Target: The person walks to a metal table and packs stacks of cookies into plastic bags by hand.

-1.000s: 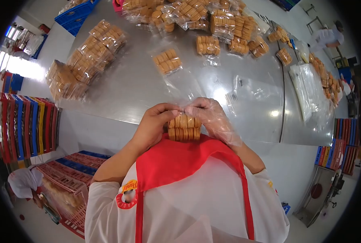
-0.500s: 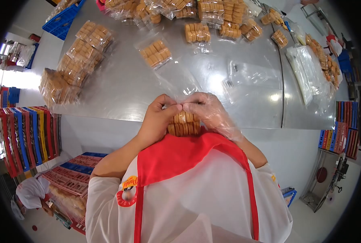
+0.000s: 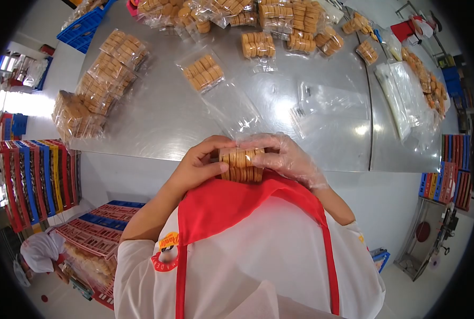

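Observation:
Close to my red apron, at the near edge of the steel table, I hold a clear bag of cookies (image 3: 241, 166) stacked in two rows. My bare left hand (image 3: 205, 162) grips its left side, thumb on the front and fingers over the top. On the other side my right hand (image 3: 282, 157), in a clear plastic glove, grips it the same way. Just beyond my fingers a flat clear plastic bag (image 3: 231, 106) lies on the table. It reaches up to another packed bag of cookies (image 3: 203, 72).
Packed cookie bags (image 3: 109, 72) line the table's left side, and more cookie packs (image 3: 295, 18) are heaped at the back. Flat clear bags (image 3: 332, 101) lie right of centre. A stack of plastic sleeves (image 3: 401, 95) lies beyond the table seam. Stacked crates (image 3: 40, 181) stand at left, near another person (image 3: 40, 252).
My hands have shifted from pinching the bag's top together to gripping its two sides. More of the cookies' front shows between them. At the far right, a person in red and white has moved.

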Motion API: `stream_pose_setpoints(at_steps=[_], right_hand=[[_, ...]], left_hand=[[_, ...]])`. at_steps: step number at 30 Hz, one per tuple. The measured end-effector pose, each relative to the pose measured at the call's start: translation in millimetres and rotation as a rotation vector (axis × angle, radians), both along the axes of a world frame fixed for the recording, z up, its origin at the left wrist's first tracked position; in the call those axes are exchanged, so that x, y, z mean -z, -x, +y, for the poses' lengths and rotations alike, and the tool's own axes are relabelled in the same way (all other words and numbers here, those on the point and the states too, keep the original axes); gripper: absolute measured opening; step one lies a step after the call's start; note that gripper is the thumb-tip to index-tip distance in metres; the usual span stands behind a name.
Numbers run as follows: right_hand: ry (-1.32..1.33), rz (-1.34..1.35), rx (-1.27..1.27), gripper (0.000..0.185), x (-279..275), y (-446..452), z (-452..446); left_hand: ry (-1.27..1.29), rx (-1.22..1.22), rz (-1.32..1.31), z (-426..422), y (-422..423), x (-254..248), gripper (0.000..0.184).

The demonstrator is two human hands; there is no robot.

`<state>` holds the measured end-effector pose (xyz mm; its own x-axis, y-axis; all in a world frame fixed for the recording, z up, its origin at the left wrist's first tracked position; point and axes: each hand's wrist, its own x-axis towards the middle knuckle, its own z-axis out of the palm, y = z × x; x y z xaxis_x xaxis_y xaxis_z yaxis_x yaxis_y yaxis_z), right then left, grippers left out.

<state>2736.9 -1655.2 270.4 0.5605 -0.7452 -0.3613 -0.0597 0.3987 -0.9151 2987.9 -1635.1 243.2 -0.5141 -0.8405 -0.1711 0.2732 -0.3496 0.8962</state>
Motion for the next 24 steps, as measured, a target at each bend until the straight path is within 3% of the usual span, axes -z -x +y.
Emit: stream_pose_setpoints(at_steps=[6,9,12,15,18,21,24], right_hand=[[0.18,-0.06,-0.006,0.031,19,7,-1],[0.428,-0.02,-0.04,0.034,38,7,2],[0.869,0.258,-0.122,0.053,20,6,4],[0.919,0.552,-0.233,0.077,-25,-6,4],[1.011,0.658,-0.274,0.095,-25,-16,6],[0.941,0.739,-0.173,0.1,-32,-28,4],[0.714,0.303,0.034,0.095,-45,-20,-9]], left_hand=[[0.275,0.054,-0.211,-8,-3,1,0.026],[0.295,-0.007,-0.237,-9,1,15,0.021],[0.245,-0.067,-0.242,-11,7,11,0.019],[0.253,-0.095,-0.297,-18,16,4,0.017],[0.264,-0.089,-0.376,-30,29,-19,0.017],[0.216,-0.097,-0.463,-44,38,-28,0.023],[0.099,-0.24,-0.357,-48,50,-61,0.036]])
